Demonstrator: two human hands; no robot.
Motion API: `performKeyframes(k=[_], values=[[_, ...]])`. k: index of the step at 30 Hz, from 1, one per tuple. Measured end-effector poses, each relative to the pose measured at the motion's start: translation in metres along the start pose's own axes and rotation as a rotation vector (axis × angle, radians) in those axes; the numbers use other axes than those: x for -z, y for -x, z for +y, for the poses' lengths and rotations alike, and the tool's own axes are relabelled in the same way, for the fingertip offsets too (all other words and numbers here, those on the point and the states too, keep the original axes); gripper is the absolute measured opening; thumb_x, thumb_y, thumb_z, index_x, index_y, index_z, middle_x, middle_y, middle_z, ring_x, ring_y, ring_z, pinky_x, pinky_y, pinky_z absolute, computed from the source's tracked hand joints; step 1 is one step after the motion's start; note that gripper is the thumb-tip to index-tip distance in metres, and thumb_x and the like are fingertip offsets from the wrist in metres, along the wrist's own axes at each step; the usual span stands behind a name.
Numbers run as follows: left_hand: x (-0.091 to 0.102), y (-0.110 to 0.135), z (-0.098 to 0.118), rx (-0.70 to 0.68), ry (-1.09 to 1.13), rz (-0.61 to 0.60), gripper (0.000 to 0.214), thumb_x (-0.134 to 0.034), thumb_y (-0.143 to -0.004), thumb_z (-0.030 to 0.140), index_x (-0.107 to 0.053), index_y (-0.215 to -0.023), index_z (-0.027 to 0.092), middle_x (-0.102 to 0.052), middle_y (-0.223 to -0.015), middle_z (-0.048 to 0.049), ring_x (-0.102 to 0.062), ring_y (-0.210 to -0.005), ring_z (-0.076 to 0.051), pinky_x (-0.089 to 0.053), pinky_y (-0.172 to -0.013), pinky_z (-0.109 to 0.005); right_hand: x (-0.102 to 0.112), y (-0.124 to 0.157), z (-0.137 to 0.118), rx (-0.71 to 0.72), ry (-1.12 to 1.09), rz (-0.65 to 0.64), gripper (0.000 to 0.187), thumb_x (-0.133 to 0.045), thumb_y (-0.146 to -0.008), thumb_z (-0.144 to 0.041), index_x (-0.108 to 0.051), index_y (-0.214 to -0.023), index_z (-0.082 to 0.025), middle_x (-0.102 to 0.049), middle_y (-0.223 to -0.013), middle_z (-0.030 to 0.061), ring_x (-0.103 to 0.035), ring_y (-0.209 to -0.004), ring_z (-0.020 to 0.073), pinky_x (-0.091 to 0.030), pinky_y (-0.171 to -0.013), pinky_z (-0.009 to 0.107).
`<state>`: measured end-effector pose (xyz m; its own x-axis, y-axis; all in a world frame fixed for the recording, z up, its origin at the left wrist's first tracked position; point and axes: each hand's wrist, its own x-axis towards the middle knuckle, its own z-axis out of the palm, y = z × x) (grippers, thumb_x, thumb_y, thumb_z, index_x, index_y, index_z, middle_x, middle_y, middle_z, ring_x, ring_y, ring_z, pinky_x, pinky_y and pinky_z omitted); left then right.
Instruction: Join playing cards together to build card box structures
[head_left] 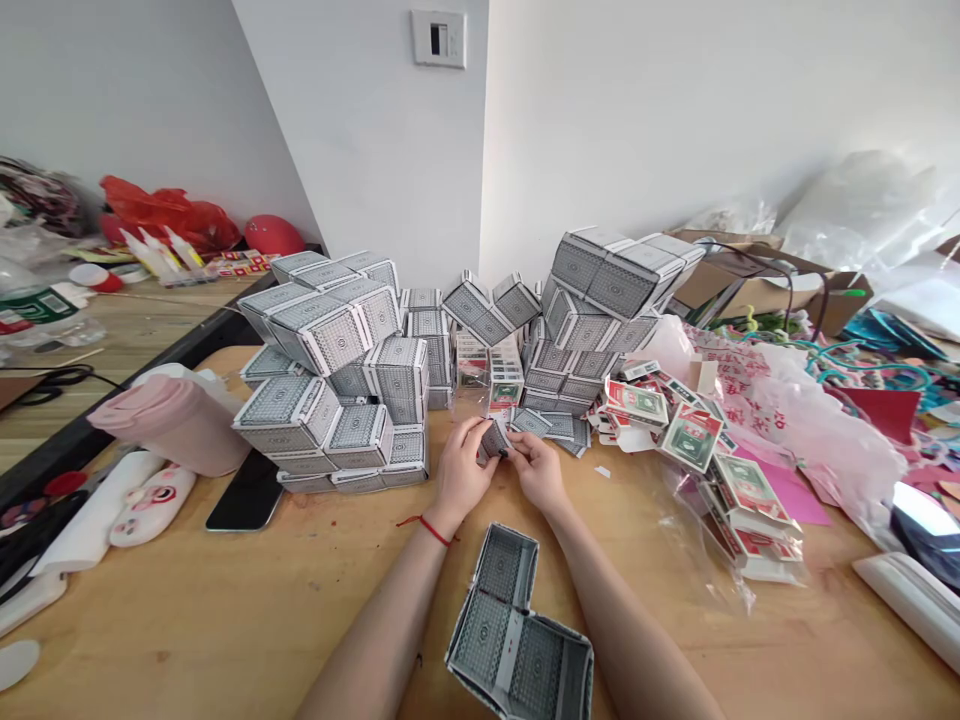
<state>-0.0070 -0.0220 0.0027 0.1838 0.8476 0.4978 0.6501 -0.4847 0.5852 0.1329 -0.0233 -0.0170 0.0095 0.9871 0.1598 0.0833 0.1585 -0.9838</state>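
My left hand and my right hand are closed on a small grey patterned playing card piece at mid-table, one from each side. Just beyond my right hand lie more flat grey cards, overlapping. Between my forearms rests an L-shaped box construction made of grey patterned cards with white edges. Behind my hands stand red and green card packs in rows. Stacked grey card blocks rise to the left and right. My fingertips partly hide the held piece.
Loose red and green card boxes lie in a heap on the right, by a crumpled plastic bag. On the left are a black phone, a pink roll and a white pouch. A wall stands behind the stacks.
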Motion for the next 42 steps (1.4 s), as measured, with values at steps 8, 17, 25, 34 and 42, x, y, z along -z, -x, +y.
performKeyframes(k=[8, 17, 25, 34, 42], values=[[-0.001, 0.000, 0.007, 0.018, 0.198, -0.006, 0.054, -0.058, -0.069, 0.016, -0.040, -0.120, 0.023, -0.045, -0.119, -0.0074, -0.042, -0.112, -0.021, -0.036, -0.094, -0.038, 0.003, -0.006, -0.004, -0.121, -0.253, -0.036, 0.031, -0.060, -0.066, -0.038, -0.054, -0.088, -0.018, -0.065, -0.079, 0.0049, -0.062, -0.073, 0.0200, -0.048, -0.071, 0.034], [-0.007, -0.001, 0.001, 0.361, 0.356, -0.012, 0.021, -0.042, -0.081, 0.032, -0.051, -0.071, 0.016, -0.052, -0.056, 0.0015, -0.048, -0.050, -0.010, -0.034, -0.048, -0.020, -0.002, 0.001, -0.014, -0.227, -0.255, -0.269, 0.031, -0.055, -0.070, -0.049, -0.045, -0.076, -0.020, -0.059, -0.050, -0.0029, -0.054, -0.038, 0.0128, -0.044, -0.039, 0.024], [-0.006, -0.003, 0.005, 0.512, 0.630, -0.015, 0.042, -0.043, -0.077, 0.048, -0.045, -0.050, 0.016, -0.041, -0.037, 0.0051, -0.040, -0.035, -0.008, -0.030, -0.039, -0.020, 0.001, -0.002, -0.013, -0.148, -0.194, -0.097, 0.032, -0.051, -0.072, -0.050, -0.049, -0.073, -0.018, -0.037, -0.033, -0.0098, -0.028, -0.026, 0.0058, -0.020, -0.029, 0.018], [-0.003, -0.001, -0.006, 0.246, 0.117, 0.099, 0.007, -0.054, -0.072, 0.023, -0.057, -0.073, 0.017, -0.056, -0.076, -0.0026, -0.053, -0.074, -0.015, -0.043, -0.069, -0.028, 0.018, -0.008, -0.005, -0.076, -0.062, 0.587, 0.062, -0.050, -0.074, -0.044, -0.028, -0.127, -0.019, -0.048, -0.045, -0.0072, -0.037, -0.032, 0.0109, -0.031, -0.033, 0.023], [-0.006, 0.003, 0.000, 0.035, -0.097, -0.063, 0.039, -0.063, -0.067, 0.024, -0.055, -0.105, 0.022, -0.052, -0.111, -0.0062, -0.043, -0.103, -0.024, -0.035, -0.088, -0.041, 0.003, -0.002, 0.000, 0.017, 0.208, 0.313, 0.035, -0.050, -0.073, -0.034, -0.049, -0.105, -0.019, -0.062, -0.067, 0.0011, -0.056, -0.054, 0.0145, -0.045, -0.055, 0.027]])
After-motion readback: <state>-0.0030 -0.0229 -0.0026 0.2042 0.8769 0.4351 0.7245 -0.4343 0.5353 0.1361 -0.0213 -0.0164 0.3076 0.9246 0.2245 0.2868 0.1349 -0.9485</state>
